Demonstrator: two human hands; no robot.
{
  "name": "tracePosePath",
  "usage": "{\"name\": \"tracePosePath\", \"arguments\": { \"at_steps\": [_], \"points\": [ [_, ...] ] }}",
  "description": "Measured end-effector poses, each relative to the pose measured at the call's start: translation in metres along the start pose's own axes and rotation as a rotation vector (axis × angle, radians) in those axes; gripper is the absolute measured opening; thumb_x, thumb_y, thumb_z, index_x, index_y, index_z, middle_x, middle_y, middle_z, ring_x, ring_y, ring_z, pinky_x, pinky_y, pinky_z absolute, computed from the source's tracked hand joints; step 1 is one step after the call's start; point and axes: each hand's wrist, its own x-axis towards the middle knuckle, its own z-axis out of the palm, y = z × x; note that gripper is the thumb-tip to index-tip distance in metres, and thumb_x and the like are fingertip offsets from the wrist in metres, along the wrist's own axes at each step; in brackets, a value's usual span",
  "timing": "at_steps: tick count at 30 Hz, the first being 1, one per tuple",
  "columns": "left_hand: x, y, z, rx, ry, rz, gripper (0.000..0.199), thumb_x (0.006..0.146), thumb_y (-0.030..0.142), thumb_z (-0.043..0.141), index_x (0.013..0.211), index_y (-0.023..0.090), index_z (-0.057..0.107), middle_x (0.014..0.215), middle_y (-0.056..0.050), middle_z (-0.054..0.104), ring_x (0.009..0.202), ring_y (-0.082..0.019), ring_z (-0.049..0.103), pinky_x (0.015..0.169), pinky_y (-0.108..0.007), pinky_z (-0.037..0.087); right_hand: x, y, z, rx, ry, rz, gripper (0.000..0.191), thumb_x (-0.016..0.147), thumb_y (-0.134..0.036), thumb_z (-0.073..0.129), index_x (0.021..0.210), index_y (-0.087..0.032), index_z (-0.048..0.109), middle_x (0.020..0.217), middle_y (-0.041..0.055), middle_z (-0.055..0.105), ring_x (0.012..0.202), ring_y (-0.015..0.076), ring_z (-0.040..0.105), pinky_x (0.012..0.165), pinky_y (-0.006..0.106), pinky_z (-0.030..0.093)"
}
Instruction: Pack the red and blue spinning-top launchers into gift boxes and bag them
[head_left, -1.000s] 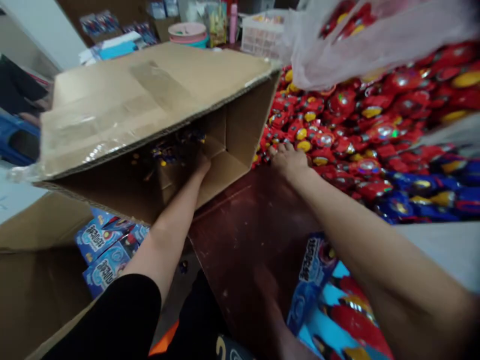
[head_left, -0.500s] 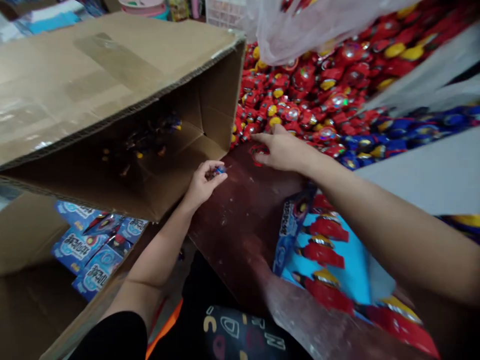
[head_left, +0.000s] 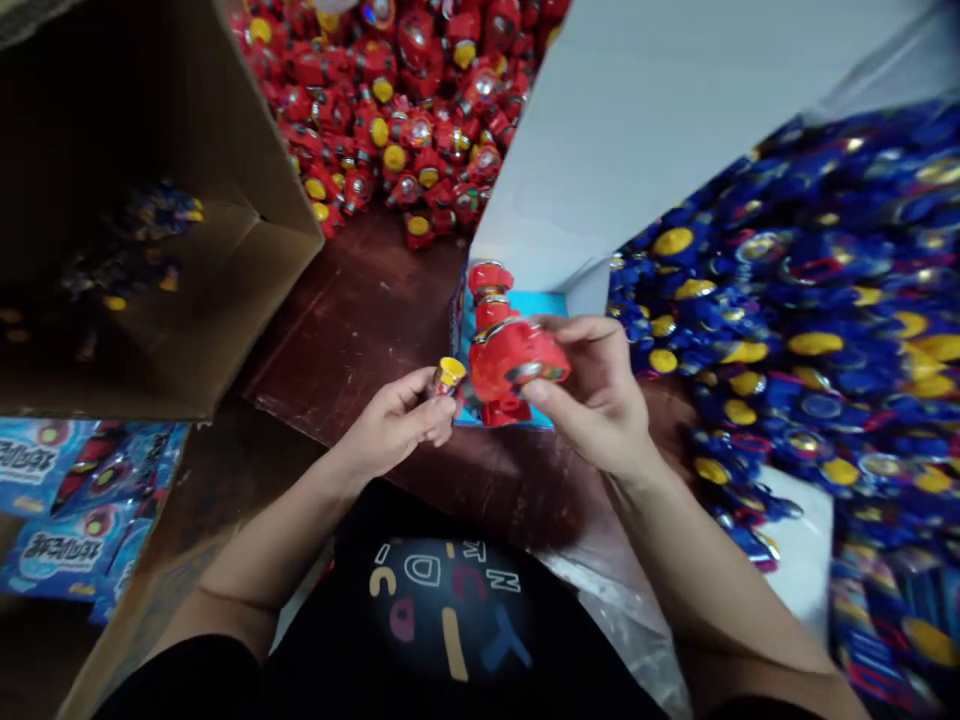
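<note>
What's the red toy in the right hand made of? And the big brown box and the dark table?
The red toy in the right hand looks like hard, glossy plastic: it's smooth and moulded-looking. The brown box seems to be dull cardboard, with fold lines inside. The table has a slight sheen and pale scuffs; maybe varnished wood, but I can't be sure.

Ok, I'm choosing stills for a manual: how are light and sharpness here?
Head view, light: uneven, with the open carton very dark inside; head view, glare: small glints on the red toys; head view, blur: the blue toys smeared toward the lower right, and the red piece in the right hand looks slightly soft.
</note>
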Motion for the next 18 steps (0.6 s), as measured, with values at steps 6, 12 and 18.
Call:
{"name": "tracePosePath", "arguments": {
  "at_steps": [6, 12, 18],
  "points": [
    [0.002, 0.024, 0.01, 0.605, -0.171, -0.021, 0.022, 0.103, 0.037, 0.07, 0.111, 0.017, 0.071, 0.101, -0.005, 0.069, 0.087, -0.014, 0.06, 0.082, -0.027, 0.05, -0.02, -0.016, -0.059, -0.269, -0.291, -0.162, 0.054, 0.102, -0.025, 0.068, 0.151, -0.038, 0.053, 0.142, 0.0096, 0.056, 0.14, 0.0284, 0.054, 0.12, 0.052, 0.051],
    [0.006, 0.025, 0.024, 0.587, -0.171, -0.085, 0.036, 0.107, 0.048, 0.062, 0.107, 0.013, 0.07, 0.079, 0.0, 0.058, 0.068, -0.01, 0.046, 0.066, -0.023, 0.041, -0.02, 0.01, -0.046, 0.01, 0.018, -0.251, 0.055, 0.096, -0.03, 0.078, 0.143, -0.038, 0.05, 0.143, 0.007, 0.06, 0.13, 0.0271, 0.064, 0.105, 0.046, 0.062],
    [0.012, 0.025, 0.024, 0.626, -0.321, -0.146, 0.031, 0.104, 0.042, 0.065, 0.109, 0.012, 0.074, 0.083, -0.001, 0.06, 0.072, -0.011, 0.05, 0.068, -0.022, 0.041, -0.022, 0.01, -0.061, -0.192, -0.157, -0.275, 0.073, 0.09, -0.036, 0.086, 0.154, -0.034, 0.05, 0.136, 0.0094, 0.062, 0.125, 0.0284, 0.066, 0.105, 0.044, 0.061]
  ]
}}
